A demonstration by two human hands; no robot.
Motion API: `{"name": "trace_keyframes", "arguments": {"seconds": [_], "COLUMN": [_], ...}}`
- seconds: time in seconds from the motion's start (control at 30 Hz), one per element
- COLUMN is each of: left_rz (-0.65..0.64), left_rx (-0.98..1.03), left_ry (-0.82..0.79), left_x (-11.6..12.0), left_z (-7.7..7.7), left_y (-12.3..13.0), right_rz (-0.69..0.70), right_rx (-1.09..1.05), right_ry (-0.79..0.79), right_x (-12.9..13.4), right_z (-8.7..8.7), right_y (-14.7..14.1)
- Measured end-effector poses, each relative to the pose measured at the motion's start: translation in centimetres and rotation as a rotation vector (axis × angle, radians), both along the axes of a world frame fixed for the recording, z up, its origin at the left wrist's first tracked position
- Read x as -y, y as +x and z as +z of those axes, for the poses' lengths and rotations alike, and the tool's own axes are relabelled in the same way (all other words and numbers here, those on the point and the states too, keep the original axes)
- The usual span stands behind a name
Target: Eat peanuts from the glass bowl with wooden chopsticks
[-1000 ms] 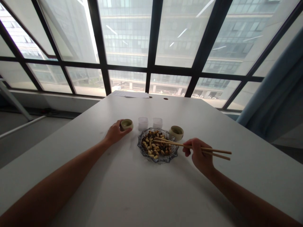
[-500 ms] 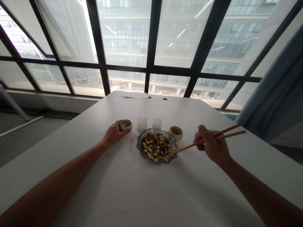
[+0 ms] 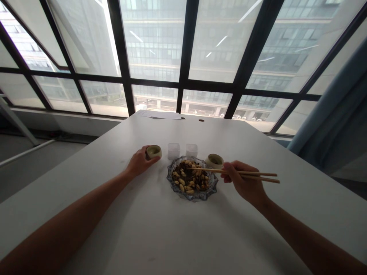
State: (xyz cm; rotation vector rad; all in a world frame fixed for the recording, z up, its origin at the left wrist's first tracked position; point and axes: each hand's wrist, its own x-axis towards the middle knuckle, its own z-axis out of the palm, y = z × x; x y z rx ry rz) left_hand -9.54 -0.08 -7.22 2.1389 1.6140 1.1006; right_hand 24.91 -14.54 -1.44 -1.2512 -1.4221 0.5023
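My left hand [image 3: 139,162] is wrapped round a small greenish ceramic cup [image 3: 154,152] standing on the table. My right hand [image 3: 243,179] grips a pair of wooden chopsticks [image 3: 258,175], which point left over a scalloped glass bowl [image 3: 210,194]. Inside the bowl lies a mix of peanuts [image 3: 182,181] and dark seeds [image 3: 187,172], and the chopstick tips reach into the far part of this mix. A second ceramic cup [image 3: 215,161] stands just behind my right fingertips, at the bowl's far right.
Two small clear plastic containers [image 3: 173,151] stand side by side behind the bowl. Papers [image 3: 160,115] lie at the far end of the white table [image 3: 160,229], near the windows. A blue curtain [image 3: 332,107] hangs on the right.
My right hand has moved left, and the chopstick tips have shifted from the bowl's near right edge to its far middle. The nuts and seeds are rearranged. My left hand keeps hold of the cup.
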Motion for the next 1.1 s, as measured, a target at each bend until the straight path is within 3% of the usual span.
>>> {"name": "trace_keyframes", "arguments": {"seconds": [0.1,0.4,0.6,0.77,0.97,1.1], "left_rz": [0.005,0.005,0.011,0.011,0.006,0.016], "left_rx": [-0.005,-0.008,-0.016,-0.013,-0.008,-0.014], "left_ry": [-0.013,-0.009,-0.016,-0.019,-0.015,-0.019], "left_x": [0.0,-0.1,-0.2,-0.1,-0.2,-0.2], "left_z": [0.0,0.0,0.0,0.0,0.0,0.0], "left_y": [0.0,0.0,0.0,0.0,0.0,0.0], "right_rz": [-0.048,0.259,0.104,0.25,0.147,0.24], "right_rx": [0.034,0.12,-0.005,0.089,0.002,0.078], "right_ry": [0.056,-0.126,-0.01,-0.095,-0.003,-0.005], "right_x": [-0.1,0.5,0.2,0.3,0.7,0.7], "right_z": [0.2,1.2,1.9,0.4,0.4,0.0], "right_y": [0.3,-0.2,0.7,-0.1,-0.6,-1.1]}}
